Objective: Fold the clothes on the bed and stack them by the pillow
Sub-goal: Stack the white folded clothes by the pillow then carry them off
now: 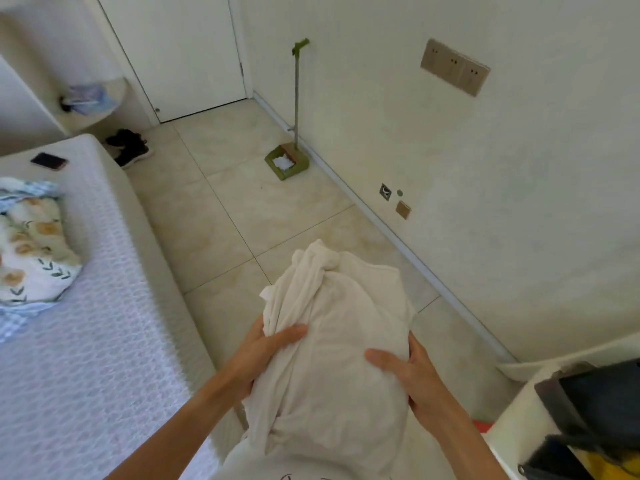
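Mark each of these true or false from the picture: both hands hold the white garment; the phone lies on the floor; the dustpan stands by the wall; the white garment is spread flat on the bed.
1. Both the left hand and the right hand hold the white garment. True.
2. The phone lies on the floor. False: it lies on the bed.
3. The dustpan stands by the wall. True.
4. The white garment is spread flat on the bed. False: it is bunched, held over the floor.

A single head-worn wide-angle view looks steeply down and forward, close over both forearms, bed [104, 323] left, wall [485, 202] right.
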